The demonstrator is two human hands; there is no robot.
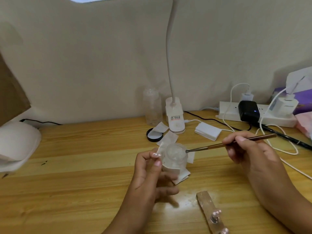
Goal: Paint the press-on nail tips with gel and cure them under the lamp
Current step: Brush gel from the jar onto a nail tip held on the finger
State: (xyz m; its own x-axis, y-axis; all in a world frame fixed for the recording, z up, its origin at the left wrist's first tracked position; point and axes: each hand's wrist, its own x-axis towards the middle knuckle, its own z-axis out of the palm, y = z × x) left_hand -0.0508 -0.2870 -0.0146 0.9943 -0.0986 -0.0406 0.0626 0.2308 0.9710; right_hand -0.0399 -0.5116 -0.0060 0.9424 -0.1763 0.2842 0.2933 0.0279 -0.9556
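Nearest the camera, a clear strip (211, 211) lies on the table (76, 174) with pink nail tips (215, 217) stuck along it, its long axis running from the near edge away toward the hands. Just beyond it the left hand (148, 176) pinches a single pale nail tip (156, 155) between thumb and forefinger, its other fingers loosely curled, right beside a small gel jar (175, 157) wrapped in white paper. The right hand (249, 152) grips a brush (229, 144) like a pen — its handle runs up and to the right, its bristle end pointing left and resting at the jar's rim. My guess is the next move turns on that short leftward gap: brush tip to held nail, the right hand doing the travelling. Well apart at far left sits the white curing lamp (16, 146) — nearer the left hand.
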